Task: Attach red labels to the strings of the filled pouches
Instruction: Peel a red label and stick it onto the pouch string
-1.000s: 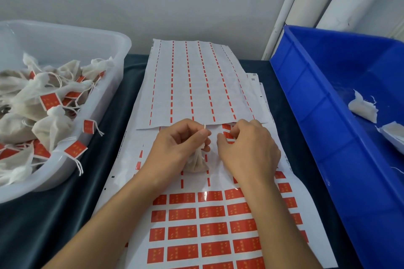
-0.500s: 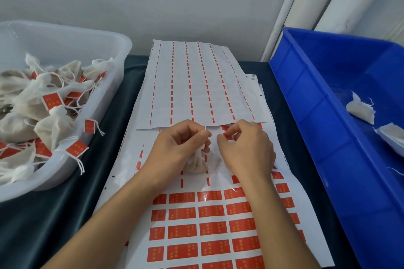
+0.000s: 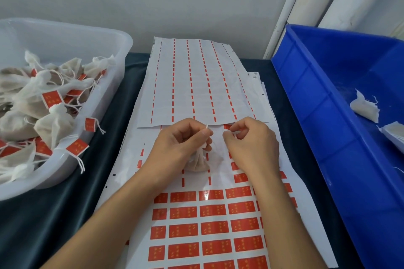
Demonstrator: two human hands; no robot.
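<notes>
Left hand [image 3: 181, 144] pinches the string [image 3: 206, 127] of a soft, light pouch [image 3: 197, 162]; right hand [image 3: 251, 148], at three o'clock, pinches a flimsy red label [image 3: 227, 127] — best lifted by its edge.

Soft, even light fills the scene, moderately bright, with no hard shadows; only a faint shade lies under the hands [image 3: 218, 144] on the sheet [image 3: 196, 94]. A small glare patch gleams on the glossy labels [image 3: 211, 194] near centre, toward 6 o'clock. The wide lens bends straight lines: the blue bin [image 3: 328, 116] at 3 o'clock and the pipes [image 3: 306, 6] at 1 o'clock lean outward. Detail is slightly soft throughout, softest at the edges.
</notes>
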